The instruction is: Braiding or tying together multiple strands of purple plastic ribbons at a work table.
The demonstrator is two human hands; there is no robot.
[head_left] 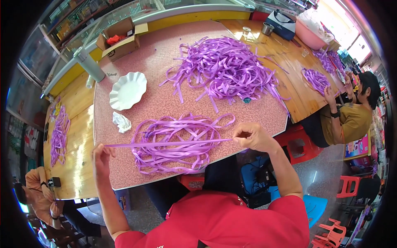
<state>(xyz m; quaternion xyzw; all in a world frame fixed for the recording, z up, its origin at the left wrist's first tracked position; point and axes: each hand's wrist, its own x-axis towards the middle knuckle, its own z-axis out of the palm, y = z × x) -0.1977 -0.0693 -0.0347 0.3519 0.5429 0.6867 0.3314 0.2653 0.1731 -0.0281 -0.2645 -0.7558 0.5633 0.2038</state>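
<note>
A single purple ribbon strand [178, 144] is held nearly straight above the near part of the pink speckled table [161, 109], between the two hands. Its left end is held at the left hand [102, 160], just beyond the table's left edge; the fingers are closed on it, though the exact contact is hard to make out. Its right end is pinched in the right hand [256, 137], near the table's front edge, with thumb and index fingertips pressed together on it and the palm partly hidden by the curled fingers.

Beneath the strand, a loose oval coil [169, 155] of the same ribbon is laid on the table. It is crossed by the strand, and individual turns cannot be traced through the overlaps. Farther back, a large tangled heap [227, 66] of purple ribbon is spread; its inner layers are concealed, and a small teal item [247, 100] at its near edge is mostly covered and cannot be identified.

To the left, a white scalloped dish [128, 91] and a crumpled white tissue [122, 122] are set down. Behind the dish, an open carton [120, 45] is seen, its red contents partly screened by the walls. More ribbon is handled by a seated co-worker [351, 120] at right; a second co-worker [39, 186] is partly lost in the dark rim at far left.
</note>
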